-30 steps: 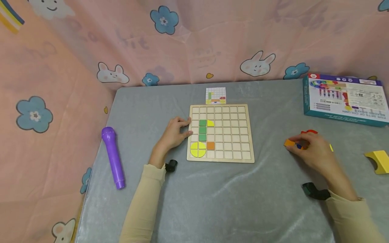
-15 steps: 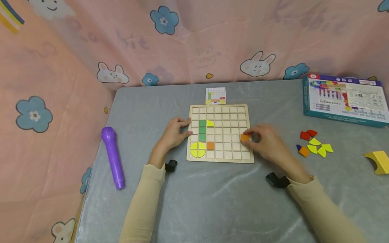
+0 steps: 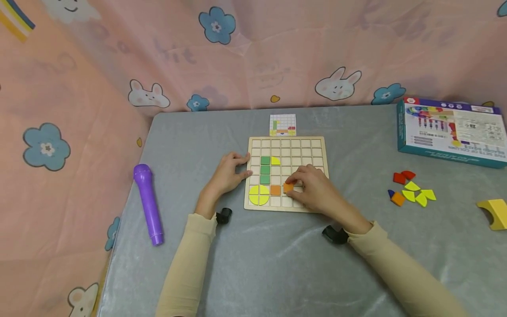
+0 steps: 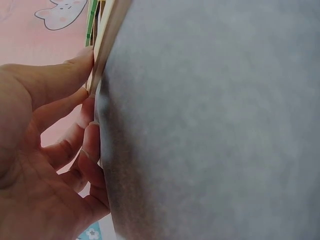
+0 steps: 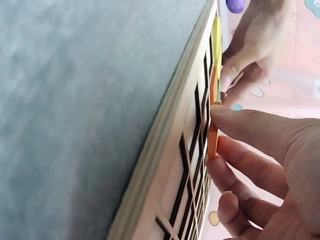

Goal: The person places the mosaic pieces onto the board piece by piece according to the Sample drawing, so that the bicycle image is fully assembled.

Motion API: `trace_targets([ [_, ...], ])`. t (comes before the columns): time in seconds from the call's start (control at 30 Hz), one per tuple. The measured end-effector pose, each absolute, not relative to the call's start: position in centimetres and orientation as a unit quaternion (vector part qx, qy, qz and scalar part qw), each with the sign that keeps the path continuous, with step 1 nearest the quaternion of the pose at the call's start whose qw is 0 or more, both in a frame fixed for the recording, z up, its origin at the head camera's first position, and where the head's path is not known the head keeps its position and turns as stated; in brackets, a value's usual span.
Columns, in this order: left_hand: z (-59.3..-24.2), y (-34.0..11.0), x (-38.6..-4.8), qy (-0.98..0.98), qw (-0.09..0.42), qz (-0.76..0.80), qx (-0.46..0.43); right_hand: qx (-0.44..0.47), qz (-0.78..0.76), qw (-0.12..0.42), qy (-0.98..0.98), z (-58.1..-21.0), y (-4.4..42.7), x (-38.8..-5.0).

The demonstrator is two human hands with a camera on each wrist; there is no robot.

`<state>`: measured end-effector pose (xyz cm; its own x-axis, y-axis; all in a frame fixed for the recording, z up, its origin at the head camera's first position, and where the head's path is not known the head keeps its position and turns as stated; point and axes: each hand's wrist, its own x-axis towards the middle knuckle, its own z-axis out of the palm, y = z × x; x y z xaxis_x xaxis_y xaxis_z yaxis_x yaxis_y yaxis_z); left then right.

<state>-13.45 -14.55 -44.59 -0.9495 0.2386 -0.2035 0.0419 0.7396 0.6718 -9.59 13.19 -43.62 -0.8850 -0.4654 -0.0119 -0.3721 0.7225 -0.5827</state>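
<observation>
A wooden grid board [image 3: 285,141] lies flat on the table. Thumb and index finger of my left hand [image 3: 226,176] touch its left edge, spaced apart; the left wrist view shows the fingertips against the wooden rim [image 4: 107,37]. My right hand [image 3: 318,191] pinches an orange square tile [image 3: 288,188] between thumb and fingers over the board, just right of another orange tile [image 3: 275,190]. The right wrist view has the held tile [image 5: 213,142] standing slightly above the grid. Green squares [image 3: 265,170], a yellow quarter piece [image 3: 275,161] and a yellow circle of quarters [image 3: 259,195] sit in cells.
A small pattern card [image 3: 282,125] lies behind the board. Loose red, yellow, blue and orange tiles [image 3: 398,199] are to the right, with a yellow arch block [image 3: 493,214] beyond and a box [image 3: 451,132] behind. A purple microphone [image 3: 148,204] lies at left.
My right hand has carried the orange square tile left from the loose pile, across the board's right edge, to beside the other orange tile. The left hand stays at the board's edge.
</observation>
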Motion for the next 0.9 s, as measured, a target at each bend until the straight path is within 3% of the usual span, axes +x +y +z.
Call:
trace_targets([
  [0.6,-44.5,-14.6,-13.5,0.922,0.137,0.353,0.079,-0.215,-0.303,0.062,0.926,-43.5,13.3,-9.0],
  [0.9,-44.6,-14.6,-13.4,0.921,0.135,0.357,0.079,-0.087,-0.304,0.110,0.942,-42.3,21.1,-7.8],
])
